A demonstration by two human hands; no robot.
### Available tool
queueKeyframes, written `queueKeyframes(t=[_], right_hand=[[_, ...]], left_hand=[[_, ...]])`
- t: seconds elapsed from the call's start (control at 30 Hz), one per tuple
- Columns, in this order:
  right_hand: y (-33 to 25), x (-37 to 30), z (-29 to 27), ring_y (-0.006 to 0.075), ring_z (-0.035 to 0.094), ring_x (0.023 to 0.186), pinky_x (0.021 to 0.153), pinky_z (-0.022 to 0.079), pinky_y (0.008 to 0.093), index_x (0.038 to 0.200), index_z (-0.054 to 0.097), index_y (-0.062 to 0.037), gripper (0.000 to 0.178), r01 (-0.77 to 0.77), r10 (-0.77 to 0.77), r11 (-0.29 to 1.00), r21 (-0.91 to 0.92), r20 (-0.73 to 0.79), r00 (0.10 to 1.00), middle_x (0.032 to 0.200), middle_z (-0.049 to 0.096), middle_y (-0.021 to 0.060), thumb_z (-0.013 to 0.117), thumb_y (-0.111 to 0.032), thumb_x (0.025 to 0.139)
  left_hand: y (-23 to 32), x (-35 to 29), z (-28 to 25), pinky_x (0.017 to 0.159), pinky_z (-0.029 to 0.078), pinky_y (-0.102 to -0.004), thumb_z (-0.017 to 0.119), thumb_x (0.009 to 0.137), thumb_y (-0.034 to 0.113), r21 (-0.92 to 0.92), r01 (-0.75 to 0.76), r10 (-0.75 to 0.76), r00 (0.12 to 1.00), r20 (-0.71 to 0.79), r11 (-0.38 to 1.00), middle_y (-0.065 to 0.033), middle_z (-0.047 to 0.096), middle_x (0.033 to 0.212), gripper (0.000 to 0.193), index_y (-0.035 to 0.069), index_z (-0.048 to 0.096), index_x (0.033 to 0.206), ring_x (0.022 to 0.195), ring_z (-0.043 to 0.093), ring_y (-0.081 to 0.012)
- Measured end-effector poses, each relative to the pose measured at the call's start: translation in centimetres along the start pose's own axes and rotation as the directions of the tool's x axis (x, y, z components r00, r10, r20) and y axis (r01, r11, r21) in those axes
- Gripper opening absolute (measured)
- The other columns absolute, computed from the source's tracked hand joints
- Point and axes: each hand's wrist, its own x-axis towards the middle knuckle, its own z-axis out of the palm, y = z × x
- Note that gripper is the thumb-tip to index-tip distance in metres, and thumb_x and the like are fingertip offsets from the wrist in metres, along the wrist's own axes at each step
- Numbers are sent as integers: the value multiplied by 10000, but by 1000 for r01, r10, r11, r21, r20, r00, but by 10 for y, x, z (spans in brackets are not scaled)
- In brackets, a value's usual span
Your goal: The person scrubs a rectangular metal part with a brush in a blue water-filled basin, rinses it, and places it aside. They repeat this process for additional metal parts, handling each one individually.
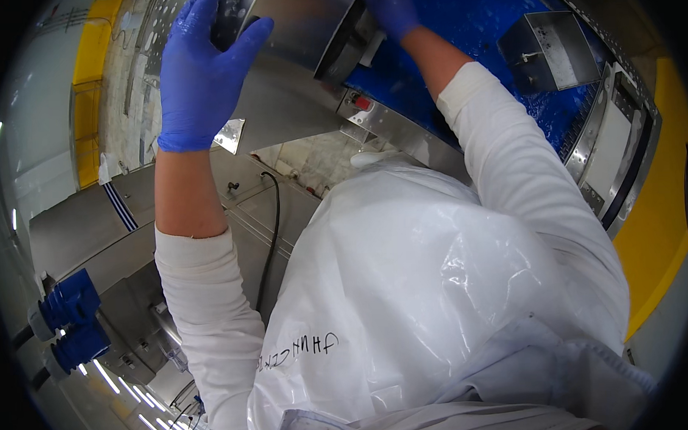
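My left hand (203, 76), in a blue glove, is raised at the upper left beside a stainless steel housing (296, 23). Its thumb stands apart from the stretched fingers and overlaps the housing's left side; a dark part shows between them. My right hand (392, 12), also gloved in blue, reaches to the housing's right side. The top edge cuts off its fingers, so their grip is hidden. A blue conveyor belt (459, 44) with wet spots runs beneath my right forearm.
An open steel box (562, 52) stands on the belt at the right. A red button (361, 102) sits on the steel frame. Yellow panels (655, 219) flank the right side. A black cable (272, 225) and blue plug connectors (75, 315) are at the left.
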Motion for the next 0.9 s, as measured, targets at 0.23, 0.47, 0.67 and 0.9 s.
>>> queueKeyframes(t=[0.23, 0.47, 0.67, 0.9], right_hand=[[19, 13, -3, 432, 677, 1014, 893, 547, 489, 1202, 687, -109, 299, 198, -198, 980, 19, 78, 977, 1055, 705, 255, 653, -223, 928], [24, 9, 0, 402, 676, 1065, 943, 539, 479, 1226, 682, -115, 344, 382, -214, 848, -368, 421, 882, 1194, 674, 208, 630, -287, 933], [42, 18, 17, 357, 696, 1054, 909, 560, 466, 1146, 737, -132, 292, 566, -349, 704, -430, 484, 802, 1106, 717, 184, 605, -273, 926], [48, 11, 11, 372, 731, 916, 810, 591, 480, 1161, 721, -119, 324, 739, -547, 539, -404, 500, 672, 1115, 741, 160, 564, -334, 977]], left_hand=[[10, -1, -2, 1021, 498, -320, 773, 885, 109, 74, 19, -20, 1000, 17, 997, -119, 662, 1292, 543, 21, 581, 1386, 1163, 638, -186], [7, 0, 1, 991, 520, -287, 745, 927, 93, -20, 21, -20, 999, 34, 1000, -89, 673, 1275, 515, 49, 576, 1412, 1143, 649, -149], [10, 1, -2, 994, 517, -288, 741, 934, 106, -6, 28, -27, 998, 54, 1000, -91, 666, 1284, 522, 42, 564, 1421, 1156, 640, -146], [5, 3, 0, 1012, 500, -305, 758, 904, 115, -7, -4, 4, 1000, 18, 1000, -118, 649, 1314, 558, 39, 556, 1419, 1180, 629, -186]])
